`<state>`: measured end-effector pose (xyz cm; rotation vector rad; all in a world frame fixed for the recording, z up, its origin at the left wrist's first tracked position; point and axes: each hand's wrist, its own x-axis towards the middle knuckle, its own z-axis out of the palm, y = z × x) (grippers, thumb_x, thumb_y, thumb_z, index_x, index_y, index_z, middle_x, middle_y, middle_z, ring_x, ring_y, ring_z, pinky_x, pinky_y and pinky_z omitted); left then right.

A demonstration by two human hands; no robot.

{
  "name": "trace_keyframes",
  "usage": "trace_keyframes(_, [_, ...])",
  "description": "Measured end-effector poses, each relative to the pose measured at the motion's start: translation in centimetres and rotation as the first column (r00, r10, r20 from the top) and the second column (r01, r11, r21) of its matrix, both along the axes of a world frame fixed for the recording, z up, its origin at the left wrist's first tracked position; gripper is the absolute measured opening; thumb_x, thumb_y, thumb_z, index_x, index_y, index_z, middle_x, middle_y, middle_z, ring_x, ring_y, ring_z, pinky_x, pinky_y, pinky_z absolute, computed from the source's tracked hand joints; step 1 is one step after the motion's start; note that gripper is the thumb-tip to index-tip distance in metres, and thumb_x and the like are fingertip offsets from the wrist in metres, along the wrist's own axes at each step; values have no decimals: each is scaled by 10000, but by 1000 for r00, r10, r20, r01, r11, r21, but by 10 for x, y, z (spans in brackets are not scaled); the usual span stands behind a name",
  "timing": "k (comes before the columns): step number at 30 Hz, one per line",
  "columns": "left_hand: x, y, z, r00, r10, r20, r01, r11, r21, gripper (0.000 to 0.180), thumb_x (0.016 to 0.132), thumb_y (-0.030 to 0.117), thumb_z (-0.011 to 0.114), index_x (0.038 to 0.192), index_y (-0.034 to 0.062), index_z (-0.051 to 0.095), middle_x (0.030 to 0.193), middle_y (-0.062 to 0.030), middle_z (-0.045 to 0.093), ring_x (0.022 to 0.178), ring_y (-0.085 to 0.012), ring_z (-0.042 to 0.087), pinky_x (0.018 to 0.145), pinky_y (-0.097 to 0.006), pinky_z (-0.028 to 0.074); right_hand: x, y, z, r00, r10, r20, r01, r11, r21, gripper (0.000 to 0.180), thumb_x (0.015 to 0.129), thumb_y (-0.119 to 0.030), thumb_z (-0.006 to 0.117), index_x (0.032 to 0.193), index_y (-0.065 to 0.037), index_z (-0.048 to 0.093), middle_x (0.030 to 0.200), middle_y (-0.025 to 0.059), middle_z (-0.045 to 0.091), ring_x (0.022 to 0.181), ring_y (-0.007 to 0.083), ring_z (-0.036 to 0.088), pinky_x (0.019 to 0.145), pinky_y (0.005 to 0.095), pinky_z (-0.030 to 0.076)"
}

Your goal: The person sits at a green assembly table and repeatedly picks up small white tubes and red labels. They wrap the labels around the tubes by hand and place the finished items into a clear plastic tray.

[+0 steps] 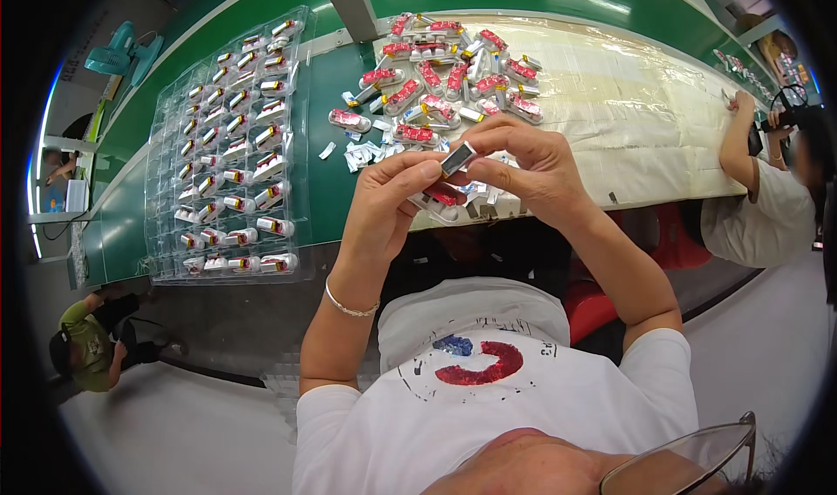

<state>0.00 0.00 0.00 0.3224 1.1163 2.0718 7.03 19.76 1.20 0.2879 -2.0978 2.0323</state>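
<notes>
Over the near edge of the bench, my hands meet at a small grey rectangular battery-like piece [457,158]. The thumb and forefinger of my right hand [539,168] pinch its right side. My left hand [384,190] has its thumb tip against the piece's left side. Beneath those fingers, a white oval housing with red on it [438,205] rests in my left hand, partly hidden. Just beyond lies a loose pile of similar red-and-white housings [453,81] mixed with silver battery cells. Small white-and-blue paper strips [364,155] are scattered near my left hand.
A clear plastic tray [305,146] at left holds rows of white parts with silver cells. Pale sheeting [628,102] covers the green bench [126,194] at right. Another person [767,190] works at far right; one in green [91,347] is at lower left. A teal fan [122,52] stands far left.
</notes>
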Motion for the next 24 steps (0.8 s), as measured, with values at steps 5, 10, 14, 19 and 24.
trace_keyframes(5, [6,5,7,999,-8,52,7,1000,19,271,928,140,593,1134,-37,587,940,-122,677,778,-219,702,697,-337,593,-3,-13,3,998,-67,-22,63,986,-155,257,801,-145,780,1006,-12,700,973,44,667,908,113,589,826,262,470])
trace_keyframes(10, [13,5,11,979,15,202,-53,982,182,441,926,165,603,1290,-30,448,1061,-127,625,817,-202,692,717,-328,599,-6,-12,10,997,73,21,-64,960,-272,229,824,-127,764,988,-2,665,973,42,665,871,104,612,795,248,493])
trace_keyframes(14, [17,3,17,996,74,56,-83,979,186,632,838,142,696,1366,-8,382,1247,-157,539,948,-216,668,755,-320,598,-6,-11,14,995,69,73,-38,931,-362,243,836,-82,746,1025,8,623,985,56,661,885,108,645,805,239,532])
trace_keyframes(19, [22,-3,15,986,124,-109,-114,989,97,733,725,-22,736,1374,25,398,1451,-172,367,1178,-228,548,963,-356,516,-3,-6,22,987,85,137,-29,928,-371,257,835,-45,734,1049,11,604,991,64,657,929,128,662,846,255,549])
trace_keyframes(24, [29,-6,17,950,157,-269,-125,983,132,721,731,-54,722,1385,26,430,1517,-168,298,1271,-233,482,1027,-356,465,-3,-5,28,980,128,151,-64,928,-368,258,838,-41,729,1058,12,605,988,65,659,920,135,669,844,262,553])
